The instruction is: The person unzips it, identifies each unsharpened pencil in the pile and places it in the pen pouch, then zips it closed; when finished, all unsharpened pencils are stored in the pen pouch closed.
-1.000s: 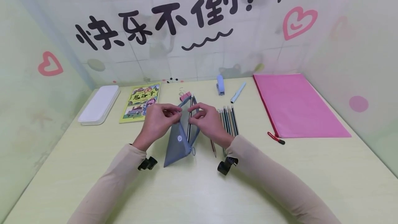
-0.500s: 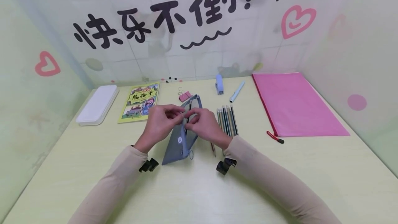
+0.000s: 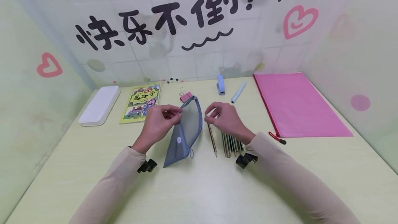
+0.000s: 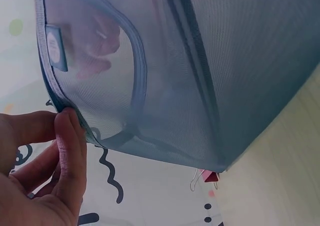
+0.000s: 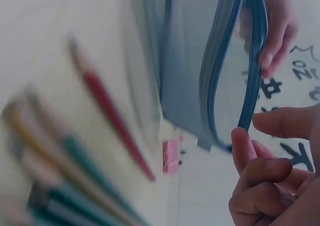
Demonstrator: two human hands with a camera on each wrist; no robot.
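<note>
My left hand point(image 3: 157, 122) pinches the rim of a blue-grey mesh zip pouch point(image 3: 174, 153) between thumb and fingers. The pouch stands tilted on the table with its zip undone and its mouth gaping. In the left wrist view, a dark straight shape point(image 4: 195, 50) shows through the mesh. To the right of the pouch, my right hand point(image 3: 228, 118) hovers with thumb and forefinger apart and nothing between them. A red pencil point(image 3: 212, 141) lies just below its fingertips. Several more pencils point(image 3: 231, 146) lie side by side under that hand, partly hidden by it.
Behind the pouch sits a pink binder clip point(image 3: 186, 96). A yellow book point(image 3: 133, 108) and a white case point(image 3: 99, 105) are at the left. A blue stapler point(image 3: 220, 85) and light-blue pen point(image 3: 238, 92) lie at the back. A pink zip folder point(image 3: 301, 106) covers the right side.
A dark pencil in my right hand went down into the pouch and was let go. The right hand then moved right, out over the pencils. My left hand keeps its hold on the rim.
</note>
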